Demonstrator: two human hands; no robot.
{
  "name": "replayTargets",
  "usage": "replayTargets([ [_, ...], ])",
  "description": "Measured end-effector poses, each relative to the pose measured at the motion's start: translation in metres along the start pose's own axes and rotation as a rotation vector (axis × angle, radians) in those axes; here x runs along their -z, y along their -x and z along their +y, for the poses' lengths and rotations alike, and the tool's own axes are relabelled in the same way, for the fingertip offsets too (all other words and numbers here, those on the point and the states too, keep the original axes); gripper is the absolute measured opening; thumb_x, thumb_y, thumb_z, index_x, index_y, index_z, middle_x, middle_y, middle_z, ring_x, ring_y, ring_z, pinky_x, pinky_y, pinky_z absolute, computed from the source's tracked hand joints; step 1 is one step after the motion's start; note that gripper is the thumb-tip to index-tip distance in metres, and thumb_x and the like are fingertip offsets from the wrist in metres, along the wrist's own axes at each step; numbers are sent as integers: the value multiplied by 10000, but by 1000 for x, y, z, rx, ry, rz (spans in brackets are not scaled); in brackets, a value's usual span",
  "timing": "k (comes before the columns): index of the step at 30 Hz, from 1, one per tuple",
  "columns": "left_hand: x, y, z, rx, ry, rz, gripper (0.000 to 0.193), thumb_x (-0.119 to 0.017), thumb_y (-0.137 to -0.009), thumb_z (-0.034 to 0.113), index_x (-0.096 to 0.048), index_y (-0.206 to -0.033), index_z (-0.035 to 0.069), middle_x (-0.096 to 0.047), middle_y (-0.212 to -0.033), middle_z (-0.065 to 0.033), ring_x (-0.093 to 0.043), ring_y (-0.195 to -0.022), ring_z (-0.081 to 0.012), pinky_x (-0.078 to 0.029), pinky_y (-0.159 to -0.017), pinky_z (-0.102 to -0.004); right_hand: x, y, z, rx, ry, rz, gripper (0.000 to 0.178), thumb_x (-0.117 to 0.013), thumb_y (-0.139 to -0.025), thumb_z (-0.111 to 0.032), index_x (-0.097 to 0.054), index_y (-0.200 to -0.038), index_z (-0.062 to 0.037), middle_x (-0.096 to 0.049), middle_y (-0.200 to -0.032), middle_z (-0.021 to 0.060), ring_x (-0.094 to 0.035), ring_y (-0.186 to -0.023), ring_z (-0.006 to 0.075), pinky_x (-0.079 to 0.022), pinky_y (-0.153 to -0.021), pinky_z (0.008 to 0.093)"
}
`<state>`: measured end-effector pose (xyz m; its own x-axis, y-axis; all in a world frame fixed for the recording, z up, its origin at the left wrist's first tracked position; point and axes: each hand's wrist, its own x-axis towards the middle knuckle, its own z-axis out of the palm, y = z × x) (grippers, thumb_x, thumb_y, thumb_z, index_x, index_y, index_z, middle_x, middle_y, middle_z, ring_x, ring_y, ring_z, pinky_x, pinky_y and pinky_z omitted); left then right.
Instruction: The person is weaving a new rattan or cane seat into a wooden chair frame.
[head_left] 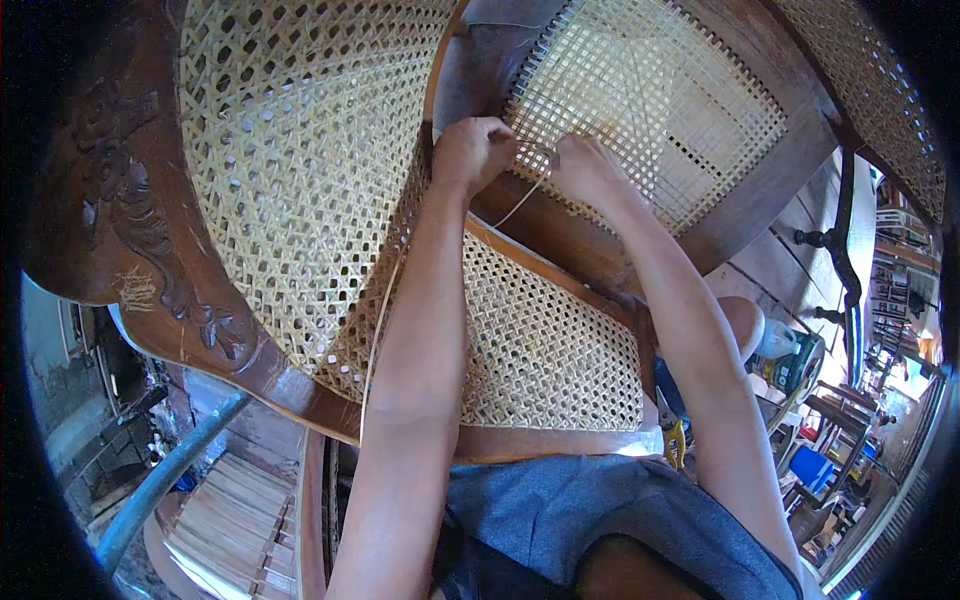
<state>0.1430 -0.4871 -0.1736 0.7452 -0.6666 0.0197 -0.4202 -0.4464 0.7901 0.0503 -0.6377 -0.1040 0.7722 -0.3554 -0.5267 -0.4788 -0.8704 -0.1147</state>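
Observation:
Both hands work at the near left edge of a partly woven cane seat panel (720, 110). My left hand (470, 155) is closed in a pinch on one end of a thin cane strand (522, 203). A short way to the right, my right hand (595, 170) is closed on the same strand, its fingertips partly hidden. From between the hands the strand loops down toward the wooden frame. The panel shows an open grid, with denser weave at its middle. Under my forearms lies another cane panel (550, 340), finished in a close hexagonal pattern.
A tall cane backrest (300, 150) in a carved wooden frame (130, 200) rises at the left. Another cane panel (870, 80) stands at the far right. Slatted wood (235, 520) lies low at the left. A blue container (810, 468) and stacked furniture fill the right background.

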Motion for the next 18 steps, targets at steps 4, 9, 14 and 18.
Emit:
replayTargets([
  [4, 7, 5, 7, 82, -9, -12, 217, -709, -793, 278, -709, -875, 78, -698, -824, -147, -677, -776, -307, -517, -705, -396, -2, -5, 6, 23, -41, 2, 275, -587, -802, -124, -665, -989, 62, -644, -1085, 258, -634, -1047, 353, -508, -918, 416],
  [9, 1, 5, 0, 26, 28, -7, 162, -713, -793, 210, -707, -879, 73, -699, -844, -149, -681, -798, -295, -518, -721, -377, 1, -7, 8, 14, -103, -28, 268, -539, -789, -86, -652, -954, 93, -636, -1077, 280, -628, -1053, 363, -505, -927, 412],
  [14, -6, 0, -10, 12, 108, -19, 154, -708, -799, 166, -708, -909, 58, -701, -885, -138, -681, -840, -276, -519, -773, -348, 2, -10, 13, 98, -113, 22, 283, -519, -798, -148, -650, -878, 89, -680, -929, 220, -668, -920, 343, -515, -875, 427],
  [18, -11, -7, -11, 79, 39, -36, 184, -696, -816, 160, -704, -965, 51, -692, -968, -125, -672, -886, -258, -511, -827, -338, 21, -24, 16, 108, -46, -253, 256, -511, -789, -150, -664, -791, 56, -687, -837, 181, -674, -811, 290, -513, -803, 425],
])
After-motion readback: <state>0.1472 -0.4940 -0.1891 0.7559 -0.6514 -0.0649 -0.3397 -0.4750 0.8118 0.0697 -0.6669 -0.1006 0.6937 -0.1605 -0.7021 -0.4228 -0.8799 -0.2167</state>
